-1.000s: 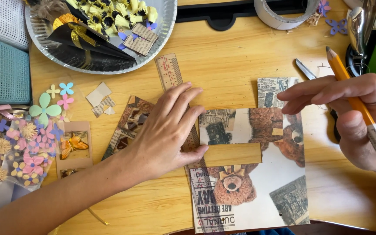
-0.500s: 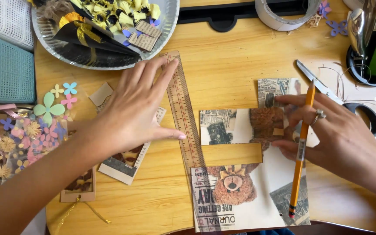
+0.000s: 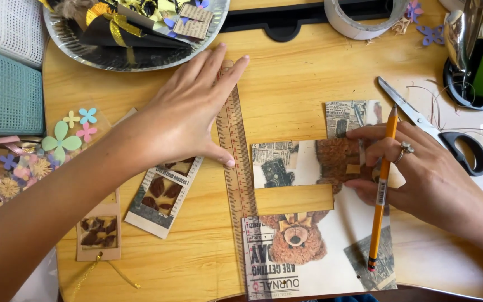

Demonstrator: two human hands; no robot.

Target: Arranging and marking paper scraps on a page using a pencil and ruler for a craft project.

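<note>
Your left hand [image 3: 188, 114] lies open, pressing the wooden ruler [image 3: 235, 148] under its fingertips, while your right hand [image 3: 420, 176] grips a yellow pencil [image 3: 382, 182] over the teddy-bear paper [image 3: 320, 246].

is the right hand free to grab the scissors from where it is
Probably not straight away: the right hand holds a pencil and presses on the paper. The scissors lie uncovered just beyond it.

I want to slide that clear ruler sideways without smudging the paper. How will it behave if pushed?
The ruler looks thin and flat, so it should slide, not roll. Lying on smooth wood, it may slip easily. The left hand rests against it.
</note>
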